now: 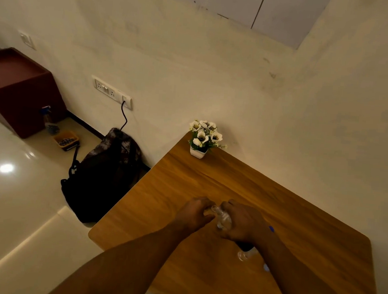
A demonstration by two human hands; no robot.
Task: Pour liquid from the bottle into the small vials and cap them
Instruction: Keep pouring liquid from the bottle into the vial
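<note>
Both my hands meet over the middle of the wooden table (209,178). My right hand (245,224) grips a clear bottle (224,219) around its body. The bottle is tilted, its neck pointing up and left toward my left hand, and its dark label and clear base stick out below my wrist. My left hand (195,212) is closed around a small clear vial (207,210) at the bottle's mouth; the fingers hide most of the vial. A small blue piece (271,229) shows just behind my right wrist, and a pale one (266,267) beside my right forearm.
A small white pot of white flowers (203,139) stands at the table's far corner by the wall. Left of the table, on the floor, sit a dark backpack (102,176), a yellow tray (66,139), a spray bottle (50,120) and a maroon cabinet (17,91).
</note>
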